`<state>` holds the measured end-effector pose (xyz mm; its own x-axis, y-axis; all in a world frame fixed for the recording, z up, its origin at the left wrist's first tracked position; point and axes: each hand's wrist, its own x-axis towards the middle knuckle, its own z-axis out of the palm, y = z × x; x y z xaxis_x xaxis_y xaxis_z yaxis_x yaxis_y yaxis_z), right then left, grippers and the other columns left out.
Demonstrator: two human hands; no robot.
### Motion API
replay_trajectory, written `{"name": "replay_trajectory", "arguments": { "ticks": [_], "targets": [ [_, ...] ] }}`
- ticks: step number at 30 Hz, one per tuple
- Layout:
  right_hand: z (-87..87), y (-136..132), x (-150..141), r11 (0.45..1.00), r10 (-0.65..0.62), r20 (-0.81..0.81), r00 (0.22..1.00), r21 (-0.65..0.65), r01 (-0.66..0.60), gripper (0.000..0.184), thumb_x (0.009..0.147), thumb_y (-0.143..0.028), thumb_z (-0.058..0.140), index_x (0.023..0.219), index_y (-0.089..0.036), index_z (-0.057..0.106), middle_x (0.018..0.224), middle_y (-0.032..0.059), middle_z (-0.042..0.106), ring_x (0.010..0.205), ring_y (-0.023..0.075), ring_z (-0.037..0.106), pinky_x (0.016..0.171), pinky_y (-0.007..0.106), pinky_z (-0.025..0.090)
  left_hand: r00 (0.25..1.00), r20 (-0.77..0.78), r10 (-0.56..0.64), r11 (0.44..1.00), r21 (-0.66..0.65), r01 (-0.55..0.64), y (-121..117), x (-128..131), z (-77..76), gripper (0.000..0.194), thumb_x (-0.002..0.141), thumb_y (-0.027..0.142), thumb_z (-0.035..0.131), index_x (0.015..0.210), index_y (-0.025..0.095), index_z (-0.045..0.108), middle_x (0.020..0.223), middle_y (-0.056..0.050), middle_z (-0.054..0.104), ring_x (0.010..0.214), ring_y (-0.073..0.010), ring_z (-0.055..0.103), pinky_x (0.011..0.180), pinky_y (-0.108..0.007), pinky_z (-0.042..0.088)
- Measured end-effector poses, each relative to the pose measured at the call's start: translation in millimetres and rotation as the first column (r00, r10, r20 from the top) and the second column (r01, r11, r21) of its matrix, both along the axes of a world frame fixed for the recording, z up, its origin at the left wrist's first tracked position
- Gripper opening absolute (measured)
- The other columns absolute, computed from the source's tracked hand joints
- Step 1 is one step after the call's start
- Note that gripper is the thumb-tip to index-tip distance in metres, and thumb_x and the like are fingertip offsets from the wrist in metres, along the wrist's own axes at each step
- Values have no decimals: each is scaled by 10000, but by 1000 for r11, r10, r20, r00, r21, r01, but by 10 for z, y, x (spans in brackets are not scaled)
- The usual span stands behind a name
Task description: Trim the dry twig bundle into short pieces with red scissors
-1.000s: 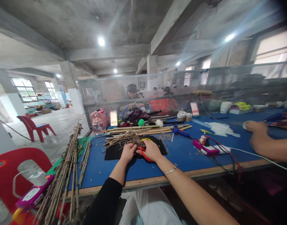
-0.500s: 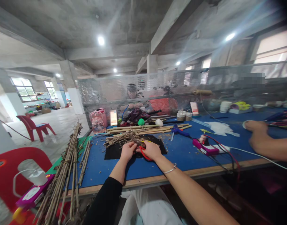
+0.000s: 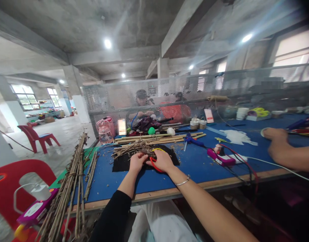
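Observation:
My right hand [image 3: 163, 161] grips a pair of scissors [image 3: 155, 164] with red and yellow handles. The handles are spread apart, and the dark blades point left toward my other hand. My left hand [image 3: 137, 162] is pinched closed right beside the blades; whatever is between its fingertips is too small to make out. Under both hands lies a black cloth [image 3: 120, 165], scattered with cut bits. Just beyond the hands is a loose pile of thin dry twigs [image 3: 125, 150].
Longer sticks [image 3: 134, 137] lie behind the twigs. A bundle of stalks [image 3: 68, 181] leans over the table's left edge. To the right are a blue glue gun [image 3: 193, 141] and a purple power strip [image 3: 221, 158] with cords. A co-worker's arm [image 3: 282, 151] rests far right.
The scissors' handles have spread wider, the yellow one rising, and the blades have turned a little left. My left hand has shifted very slightly left.

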<state>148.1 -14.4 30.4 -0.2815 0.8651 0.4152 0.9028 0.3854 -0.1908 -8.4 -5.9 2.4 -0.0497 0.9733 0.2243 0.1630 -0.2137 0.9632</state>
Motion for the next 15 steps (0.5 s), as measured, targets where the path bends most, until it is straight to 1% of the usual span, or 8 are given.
{"name": "replay_trajectory", "arguments": {
  "ticks": [4, 6, 9, 11, 15],
  "targets": [
    [-5, -5, 4, 999, 20, -8, 1000, 28, -20, 523, 656, -662, 505, 859, -181, 531, 878, 77, 609, 845, 219, 562, 723, 298, 394, 996, -80, 27, 998, 66, -22, 7, -19, -16, 294, 650, 407, 609, 701, 121, 655, 559, -9, 588, 474, -89, 456, 443, -195, 332],
    [-8, -7, 1, 1000, 12, -15, 1000, 16, -11, 527, 661, -673, 485, 856, -186, 530, 866, 73, 616, 828, 219, 570, 702, 295, 396, 996, -89, 26, 997, 78, -19, 18, -26, -29, 299, 651, 407, 608, 728, 124, 664, 575, -11, 598, 488, -94, 466, 459, -198, 344],
    [-4, -13, -12, 997, -45, -21, 999, -69, 43, 518, 675, -671, 472, 875, -197, 533, 836, 66, 627, 793, 213, 587, 662, 286, 395, 998, -61, 5, 999, 50, -2, 17, -22, -26, 338, 663, 425, 592, 794, 124, 669, 593, -13, 604, 477, -90, 459, 445, -196, 346],
    [3, -17, -19, 991, -80, -24, 997, -110, 77, 512, 680, -663, 476, 897, -203, 536, 841, 65, 632, 798, 211, 593, 659, 282, 394, 999, -33, 1, 1000, 19, 0, -2, -10, -4, 363, 683, 449, 565, 802, 122, 669, 597, -17, 602, 472, -87, 455, 433, -191, 351],
    [6, -16, -20, 987, -114, -43, 993, -118, 108, 509, 686, -658, 476, 916, -209, 542, 848, 63, 638, 807, 210, 599, 661, 278, 394, 998, -8, -70, 997, -17, 70, -48, 16, 48, 333, 682, 403, 577, 835, 124, 675, 649, -29, 624, 484, -81, 467, 431, -179, 359]
  ]
}}
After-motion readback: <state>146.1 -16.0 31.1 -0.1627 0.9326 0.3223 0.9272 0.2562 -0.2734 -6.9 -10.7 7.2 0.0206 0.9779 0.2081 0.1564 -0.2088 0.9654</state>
